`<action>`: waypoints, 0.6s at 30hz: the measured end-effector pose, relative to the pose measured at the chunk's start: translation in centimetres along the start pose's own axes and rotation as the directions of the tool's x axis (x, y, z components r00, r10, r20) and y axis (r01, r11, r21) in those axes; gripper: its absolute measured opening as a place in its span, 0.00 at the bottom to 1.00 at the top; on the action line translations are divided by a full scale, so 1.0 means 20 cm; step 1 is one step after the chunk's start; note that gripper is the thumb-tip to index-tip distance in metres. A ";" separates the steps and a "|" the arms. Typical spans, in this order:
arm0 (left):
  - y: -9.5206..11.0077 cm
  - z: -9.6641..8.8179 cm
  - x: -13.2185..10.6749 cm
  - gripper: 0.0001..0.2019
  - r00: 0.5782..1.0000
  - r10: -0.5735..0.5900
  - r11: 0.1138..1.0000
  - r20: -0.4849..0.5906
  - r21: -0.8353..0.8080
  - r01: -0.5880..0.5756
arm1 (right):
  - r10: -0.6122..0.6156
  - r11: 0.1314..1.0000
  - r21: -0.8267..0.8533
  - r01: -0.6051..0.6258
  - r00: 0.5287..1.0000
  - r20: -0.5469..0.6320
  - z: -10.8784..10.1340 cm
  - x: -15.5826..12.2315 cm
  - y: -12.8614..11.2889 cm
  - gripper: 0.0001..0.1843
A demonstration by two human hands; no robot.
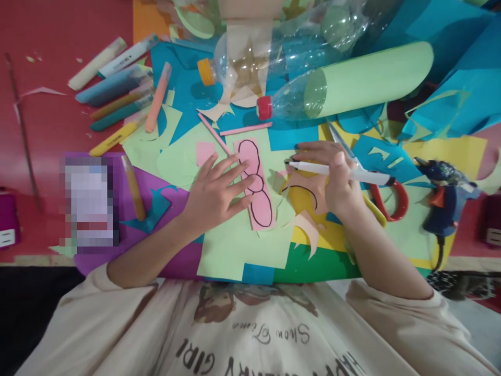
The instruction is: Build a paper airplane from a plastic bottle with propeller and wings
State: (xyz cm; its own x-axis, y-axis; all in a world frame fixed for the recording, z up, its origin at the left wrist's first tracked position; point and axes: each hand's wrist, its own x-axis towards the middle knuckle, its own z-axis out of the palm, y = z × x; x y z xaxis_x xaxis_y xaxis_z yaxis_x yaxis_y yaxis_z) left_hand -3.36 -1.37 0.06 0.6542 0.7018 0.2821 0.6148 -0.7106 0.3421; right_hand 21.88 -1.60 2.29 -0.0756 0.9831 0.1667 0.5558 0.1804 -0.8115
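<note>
Since the pink paper (262, 209) looks flimsy, its six-o'clock edge is best held; left hand (213, 193) is spread, pen (313, 167) pinched by right hand (340, 180)

Work surface (50, 122): red, pale strip along near edge at left. Directly upon it, overlapping coloured sheets: purple sheet (180, 266), near side, left; green sheet (309, 266), near edge, right of centre; yellow sheet (465, 151), right; orange sheet (146, 21), far side, left of centre. Left part: cream marker (97, 63), slantwise; blue marker (109, 87), just nearer; yellow marker (117, 136), one end on red, other over pale green paper (135, 146). Farther left: pale paper scrap (43, 91), slender, pointed.
</note>
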 end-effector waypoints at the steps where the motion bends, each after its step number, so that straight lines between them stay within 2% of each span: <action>1: 0.00 0.00 0.00 0.15 1.000 -0.017 1.000 -0.006 -0.004 0.017 | -0.010 1.000 -0.019 0.010 1.000 0.017 0.00 0.00 -0.01 0.36; 5: 0.01 -0.02 0.00 0.15 0.998 -0.004 1.000 -0.061 0.018 0.005 | 0.007 0.987 -0.159 0.003 0.998 0.065 -0.01 -0.01 -0.04 0.38; 9: 0.02 -0.02 0.01 0.14 1.000 0.029 0.999 -0.012 0.035 -0.028 | 0.032 0.979 -0.204 -0.015 0.996 0.078 -0.03 -0.02 -0.05 0.40; 13: 0.01 -0.01 0.01 0.15 0.997 -0.065 0.998 0.048 0.008 0.065 | 0.064 0.996 -0.076 -0.055 0.990 0.126 -0.04 -0.02 -0.05 0.36; 15: 0.00 -0.01 0.01 0.15 0.992 -0.116 0.993 0.042 -0.002 0.117 | 0.085 0.996 0.014 -0.088 0.987 0.134 -0.04 -0.02 -0.05 0.35; 18: 0.00 -0.01 0.01 0.16 0.994 -0.107 0.994 0.000 -0.015 0.107 | 0.097 0.989 0.110 -0.104 0.993 0.064 -0.04 -0.02 -0.04 0.34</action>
State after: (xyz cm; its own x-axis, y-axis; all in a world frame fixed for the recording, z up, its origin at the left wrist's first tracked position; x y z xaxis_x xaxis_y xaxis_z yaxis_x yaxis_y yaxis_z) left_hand -3.43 -1.25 0.31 0.5845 0.7740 0.2436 0.6747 -0.6304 0.3839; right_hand 22.19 -2.07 3.29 -0.0742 0.9960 0.0507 0.4666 0.0796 -0.8809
